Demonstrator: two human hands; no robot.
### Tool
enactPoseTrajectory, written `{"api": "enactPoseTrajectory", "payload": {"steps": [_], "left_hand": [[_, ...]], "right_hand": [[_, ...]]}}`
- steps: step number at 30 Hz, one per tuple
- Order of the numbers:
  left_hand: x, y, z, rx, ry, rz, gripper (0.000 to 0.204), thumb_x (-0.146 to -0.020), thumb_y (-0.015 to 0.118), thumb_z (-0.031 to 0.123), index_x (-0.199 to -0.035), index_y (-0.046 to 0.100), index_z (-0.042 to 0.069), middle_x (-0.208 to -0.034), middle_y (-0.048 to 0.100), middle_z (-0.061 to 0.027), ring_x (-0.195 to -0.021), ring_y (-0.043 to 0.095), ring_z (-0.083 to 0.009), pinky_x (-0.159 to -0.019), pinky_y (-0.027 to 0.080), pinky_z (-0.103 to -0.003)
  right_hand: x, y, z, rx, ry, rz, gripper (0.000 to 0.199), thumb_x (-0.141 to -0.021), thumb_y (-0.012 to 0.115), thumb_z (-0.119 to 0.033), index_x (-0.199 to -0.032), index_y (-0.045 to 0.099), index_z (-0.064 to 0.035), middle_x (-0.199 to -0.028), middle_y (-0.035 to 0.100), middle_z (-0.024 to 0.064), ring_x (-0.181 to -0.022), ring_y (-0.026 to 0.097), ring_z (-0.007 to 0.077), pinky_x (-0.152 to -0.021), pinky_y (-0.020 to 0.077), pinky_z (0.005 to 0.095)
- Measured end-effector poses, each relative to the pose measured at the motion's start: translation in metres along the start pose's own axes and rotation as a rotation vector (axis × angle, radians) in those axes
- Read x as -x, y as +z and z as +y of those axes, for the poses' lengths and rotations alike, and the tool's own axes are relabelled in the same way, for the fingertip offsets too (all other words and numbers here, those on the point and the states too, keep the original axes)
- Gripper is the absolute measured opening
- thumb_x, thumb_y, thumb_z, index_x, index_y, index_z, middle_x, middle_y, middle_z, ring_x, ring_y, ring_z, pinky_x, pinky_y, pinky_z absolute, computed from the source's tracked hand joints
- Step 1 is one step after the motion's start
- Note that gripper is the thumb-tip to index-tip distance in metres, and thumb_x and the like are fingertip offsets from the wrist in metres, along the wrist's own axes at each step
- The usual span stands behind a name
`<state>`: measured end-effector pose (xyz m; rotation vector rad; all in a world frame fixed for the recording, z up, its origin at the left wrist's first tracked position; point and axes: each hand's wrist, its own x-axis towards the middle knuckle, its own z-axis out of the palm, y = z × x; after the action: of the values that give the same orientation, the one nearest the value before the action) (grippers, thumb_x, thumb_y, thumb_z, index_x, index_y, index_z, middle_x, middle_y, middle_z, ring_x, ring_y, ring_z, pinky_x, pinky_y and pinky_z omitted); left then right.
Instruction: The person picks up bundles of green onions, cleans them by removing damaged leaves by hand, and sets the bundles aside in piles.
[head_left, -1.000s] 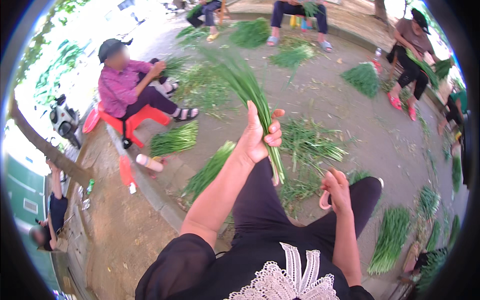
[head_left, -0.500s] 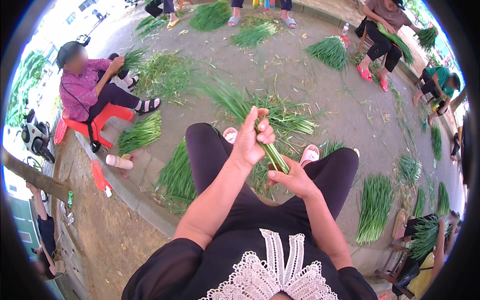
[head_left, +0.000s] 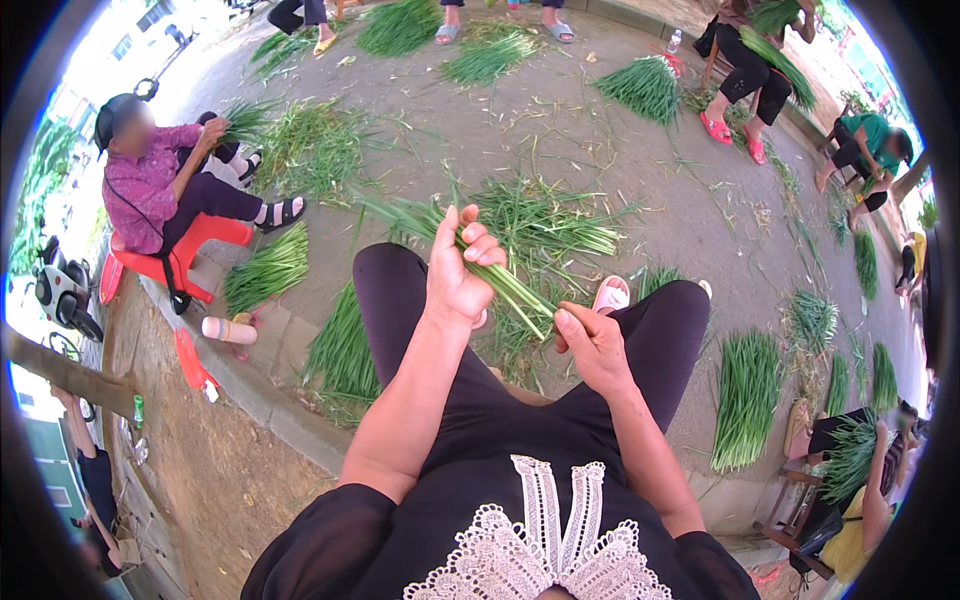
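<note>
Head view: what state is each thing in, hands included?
Left hand: shut around the bunch of green stalks, held up over the lap.
Right hand: fingers pinching the bunch's lower end.
Bunch of green stalks: lifted, slanting, leafy end pointing left.
Stalk bundles on the ground: lying flat in separate heaps.
Red stool: upright, a person seated on it.

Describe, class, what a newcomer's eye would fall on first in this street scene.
At the centre, the left hand grips a bunch of green stalks while the right hand pinches its lower end. Green bundles dot the pavement all round, and a person in purple sits on a red stool, upper left.
</note>
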<state>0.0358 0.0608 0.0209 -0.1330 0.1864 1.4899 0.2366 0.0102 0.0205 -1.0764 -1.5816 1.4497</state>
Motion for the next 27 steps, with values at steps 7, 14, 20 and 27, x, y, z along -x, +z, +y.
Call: {"api": "enactPoseTrajectory", "payload": {"steps": [7,14,20,27], "left_hand": [[0.005,0.0,0.0,-0.281,-0.066,-0.008,0.019,-0.089,0.052,0.026,-0.092,0.054,0.007,-0.06,0.044,0.003,-0.051,0.041,-0.0081,-0.049,0.037,-0.022],[0.012,-0.004,0.006,-0.527,-0.007,0.163,0.02,-0.088,0.054,0.027,-0.093,0.052,0.008,-0.062,0.045,0.0025,-0.059,0.046,-0.0116,-0.055,0.043,-0.026],[0.006,-0.02,0.021,-0.499,0.029,0.165,0.019,-0.087,0.054,0.024,-0.094,0.052,0.007,-0.066,0.049,0.0016,-0.061,0.049,-0.0129,-0.056,0.046,-0.028],[0.007,-0.011,0.007,-0.493,-0.033,0.171,0.017,-0.088,0.054,0.025,-0.093,0.053,0.009,-0.069,0.052,0.0024,-0.062,0.052,-0.0116,-0.056,0.048,-0.028]], "right_hand": [[0.008,-0.009,-0.011,0.283,-0.096,0.032,0.019,-0.087,0.053,-0.015,-0.081,0.057,0.0028,-0.057,0.049,0.0114,-0.048,0.046,0.0184,-0.049,0.0379,0.0301],[0.01,-0.042,-0.025,-0.087,0.066,-0.012,0.025,-0.087,0.05,-0.013,-0.066,0.053,-0.0007,-0.056,0.051,0.0006,-0.048,0.046,0.0059,-0.045,0.0371,0.0205],[0.0,-0.073,-0.021,-0.392,-0.008,0.325,0.023,-0.085,0.05,-0.011,-0.065,0.053,-0.0005,-0.057,0.053,0.0037,-0.047,0.05,0.0089,-0.044,0.0369,0.0216],[-0.007,-0.022,-0.005,0.245,0.037,0.025,0.024,-0.082,0.059,-0.013,-0.098,0.057,0.0043,-0.068,0.052,0.0,-0.063,0.044,0.0057,-0.057,0.0386,0.0216]]}}
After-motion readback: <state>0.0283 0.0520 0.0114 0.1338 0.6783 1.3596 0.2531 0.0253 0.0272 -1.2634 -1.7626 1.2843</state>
